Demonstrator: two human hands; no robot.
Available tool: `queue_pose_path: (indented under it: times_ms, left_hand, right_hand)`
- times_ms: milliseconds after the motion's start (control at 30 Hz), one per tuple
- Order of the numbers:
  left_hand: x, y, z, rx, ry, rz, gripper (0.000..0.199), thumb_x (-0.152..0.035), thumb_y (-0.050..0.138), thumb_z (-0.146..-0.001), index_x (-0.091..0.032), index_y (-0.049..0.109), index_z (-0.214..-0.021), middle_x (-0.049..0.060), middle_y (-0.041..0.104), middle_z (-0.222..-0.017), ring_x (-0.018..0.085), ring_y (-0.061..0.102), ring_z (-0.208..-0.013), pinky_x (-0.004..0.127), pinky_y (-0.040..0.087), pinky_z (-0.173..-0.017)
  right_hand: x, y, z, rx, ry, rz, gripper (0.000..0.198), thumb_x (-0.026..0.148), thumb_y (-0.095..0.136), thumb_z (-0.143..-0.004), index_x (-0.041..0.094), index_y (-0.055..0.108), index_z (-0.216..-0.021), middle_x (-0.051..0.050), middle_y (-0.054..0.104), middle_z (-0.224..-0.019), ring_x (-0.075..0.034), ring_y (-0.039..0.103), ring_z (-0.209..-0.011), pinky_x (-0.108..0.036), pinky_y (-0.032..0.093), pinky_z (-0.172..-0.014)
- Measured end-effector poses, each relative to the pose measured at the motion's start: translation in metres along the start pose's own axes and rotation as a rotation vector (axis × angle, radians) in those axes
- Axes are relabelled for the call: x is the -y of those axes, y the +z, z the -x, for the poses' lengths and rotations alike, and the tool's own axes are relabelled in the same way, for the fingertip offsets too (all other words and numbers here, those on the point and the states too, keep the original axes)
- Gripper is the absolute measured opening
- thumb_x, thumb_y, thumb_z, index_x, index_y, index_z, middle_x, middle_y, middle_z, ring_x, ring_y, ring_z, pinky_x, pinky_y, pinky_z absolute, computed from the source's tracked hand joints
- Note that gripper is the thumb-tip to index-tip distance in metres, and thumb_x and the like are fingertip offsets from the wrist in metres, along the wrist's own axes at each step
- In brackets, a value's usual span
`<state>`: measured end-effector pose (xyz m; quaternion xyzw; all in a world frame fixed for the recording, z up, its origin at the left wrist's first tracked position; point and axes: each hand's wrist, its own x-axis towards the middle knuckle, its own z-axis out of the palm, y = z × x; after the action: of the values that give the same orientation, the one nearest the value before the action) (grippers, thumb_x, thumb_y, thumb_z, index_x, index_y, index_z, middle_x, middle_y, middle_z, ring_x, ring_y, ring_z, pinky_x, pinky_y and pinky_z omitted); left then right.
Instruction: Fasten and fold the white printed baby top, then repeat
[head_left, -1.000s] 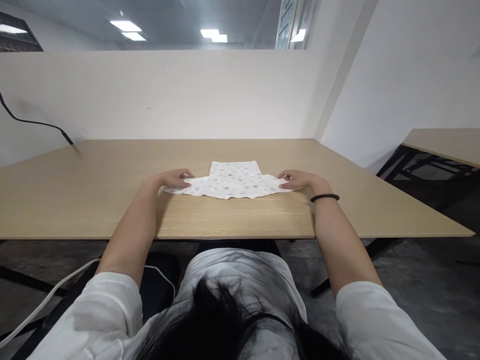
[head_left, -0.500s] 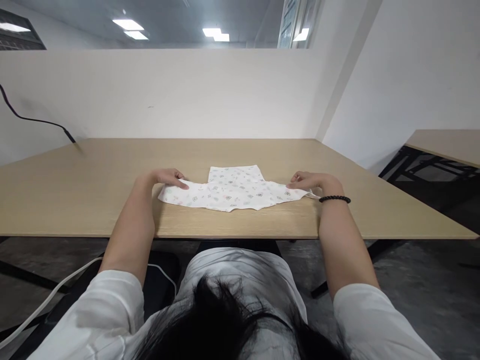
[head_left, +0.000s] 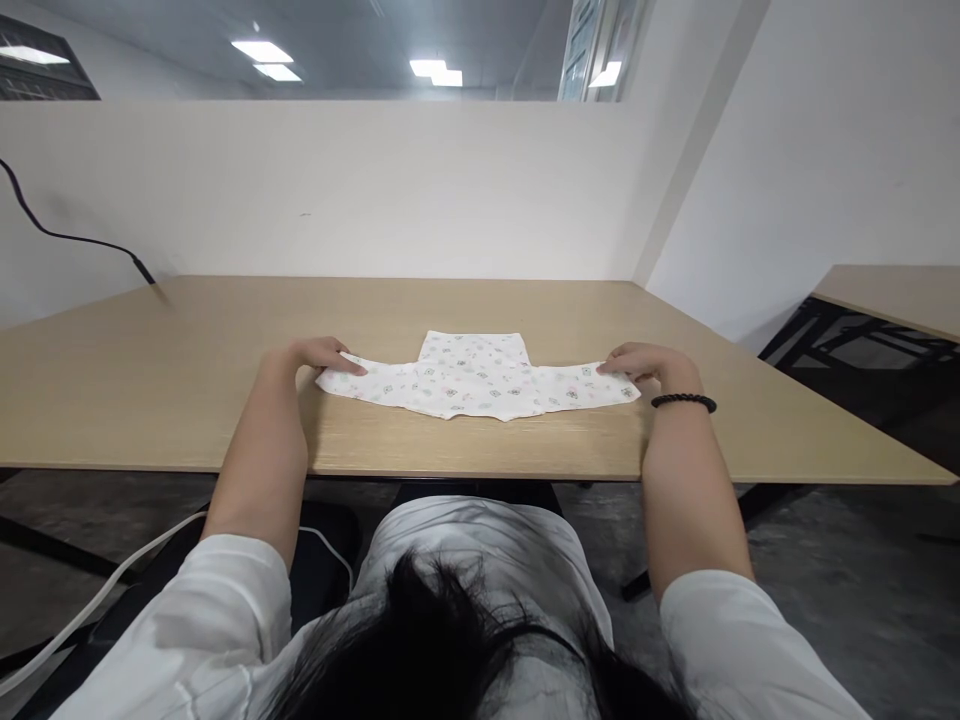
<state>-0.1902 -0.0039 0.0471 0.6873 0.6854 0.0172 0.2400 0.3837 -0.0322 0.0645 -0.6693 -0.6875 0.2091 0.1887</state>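
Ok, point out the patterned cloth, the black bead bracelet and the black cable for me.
patterned cloth (head_left: 475,376), head view, on its printed middle panel.
black bead bracelet (head_left: 683,402), head view, on the beads across the right wrist.
black cable (head_left: 71,239), head view, on the run along the wall at far left.

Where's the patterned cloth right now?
The cloth lies flat on the table near its front edge, between the left hand and right hand, which press its ends.

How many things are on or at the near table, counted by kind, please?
Patterned white garment: 1
Hands on the garment: 2, left hand and right hand
Black bead bracelet: 1
Black cable at the table's far left corner: 1
Wooden table: 1
Total: 6
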Motion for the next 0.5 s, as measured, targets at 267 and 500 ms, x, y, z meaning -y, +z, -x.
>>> queue_pose_path:
  times_ms: [267, 500]
  left_hand:
    - [-0.017, -0.001, 0.013, -0.034, 0.134, 0.395, 0.036, -0.045, 0.078, -0.056, -0.021, 0.073, -0.082, 0.006, 0.071, -0.083, 0.026, 0.067, -0.08, 0.027, 0.051, -0.06]
    - [-0.04, 0.004, 0.018, -0.03, 0.366, 0.809, 0.049, -0.034, 0.078, -0.066, -0.025, 0.065, -0.112, -0.001, 0.06, -0.072, 0.016, 0.061, -0.067, 0.023, 0.05, -0.059]
  right_hand:
    - [0.049, 0.011, 0.003, 0.169, -0.269, -0.92, 0.031, 0.024, 0.074, -0.077, 0.024, 0.057, -0.103, 0.005, 0.058, -0.07, -0.009, 0.054, -0.055, -0.016, 0.044, -0.044]
    - [0.094, 0.072, -0.008, 0.492, -0.452, -1.147, 0.057, 0.018, 0.074, -0.079, 0.028, 0.046, -0.127, 0.001, 0.068, -0.091, -0.017, 0.069, -0.087, -0.035, 0.061, -0.078]
